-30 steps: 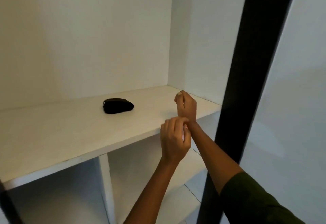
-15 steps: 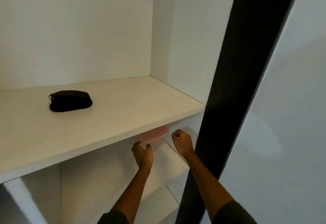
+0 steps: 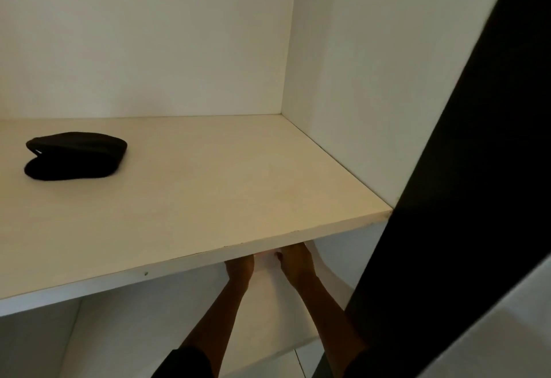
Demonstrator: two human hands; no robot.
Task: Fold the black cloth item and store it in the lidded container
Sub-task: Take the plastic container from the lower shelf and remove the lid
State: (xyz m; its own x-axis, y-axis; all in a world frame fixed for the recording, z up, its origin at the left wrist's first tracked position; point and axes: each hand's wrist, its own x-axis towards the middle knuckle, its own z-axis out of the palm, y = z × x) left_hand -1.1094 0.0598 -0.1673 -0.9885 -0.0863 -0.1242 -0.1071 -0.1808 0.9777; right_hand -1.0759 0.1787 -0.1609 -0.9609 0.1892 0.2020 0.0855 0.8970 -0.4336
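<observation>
The black cloth item (image 3: pixel 76 155) lies folded on the left of the white upper shelf (image 3: pixel 238 199), far from both hands. Under that shelf's front edge, a pale lidded container (image 3: pixel 266 262) with a pinkish top shows as a small patch; the shelf hides most of it. My left hand (image 3: pixel 240 269) holds its left side and my right hand (image 3: pixel 296 263) holds its right side, thumbs on the near face. The shelf edge covers the fingertips of both hands.
A black vertical door edge (image 3: pixel 447 199) runs close along my right forearm. White cabinet walls close in the back and right of the shelf. A lower white shelf (image 3: pixel 268 333) lies beneath my arms, with a floor tile below it.
My hands dropped from above the shelf edge to the compartment below and closed in on both sides of the container. The view moved closer and lower; the black cloth stayed put.
</observation>
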